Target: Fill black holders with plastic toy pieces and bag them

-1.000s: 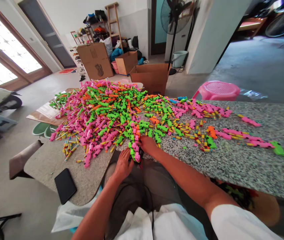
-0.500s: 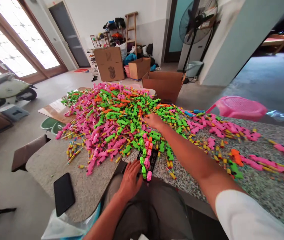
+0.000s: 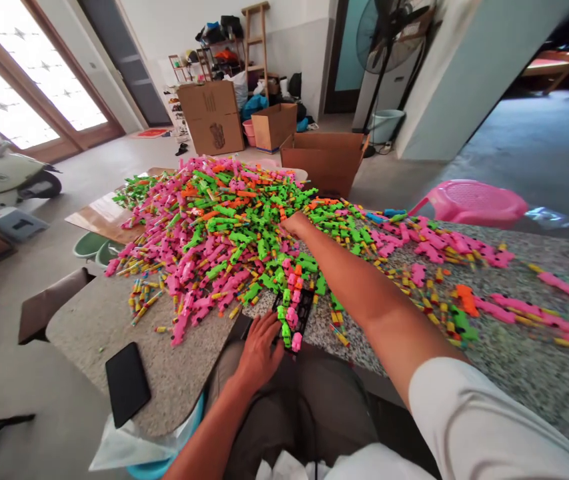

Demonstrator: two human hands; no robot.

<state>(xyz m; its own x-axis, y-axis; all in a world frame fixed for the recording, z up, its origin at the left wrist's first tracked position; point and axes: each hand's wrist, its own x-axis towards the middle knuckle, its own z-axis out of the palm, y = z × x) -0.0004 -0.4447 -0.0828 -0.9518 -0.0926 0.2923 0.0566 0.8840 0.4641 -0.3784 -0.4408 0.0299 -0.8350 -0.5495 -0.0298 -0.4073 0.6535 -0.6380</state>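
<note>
My left hand lies with fingers stretched out at the left side of a black slotted rack. Two rows of small toy pieces stand on this rack; a green piece and a pink piece are among them, with orange ones farther up. Reaching into the big pile of pink, green and orange animal-shaped toys is my right hand. Its fingers are drawn together at the pile's surface, and whatever they hold is hidden. Many toys have yellow-banded sticks attached.
A black phone lies on the speckled stone table at the left. More toys, including a pink toy, spread along the right side. Beyond the table stand an open cardboard box, a pink stool and a fan.
The whole view has shifted slightly, with things appearing higher and a little farther left. My right hand stays at the pile, and my left hand stays beside the rack.
</note>
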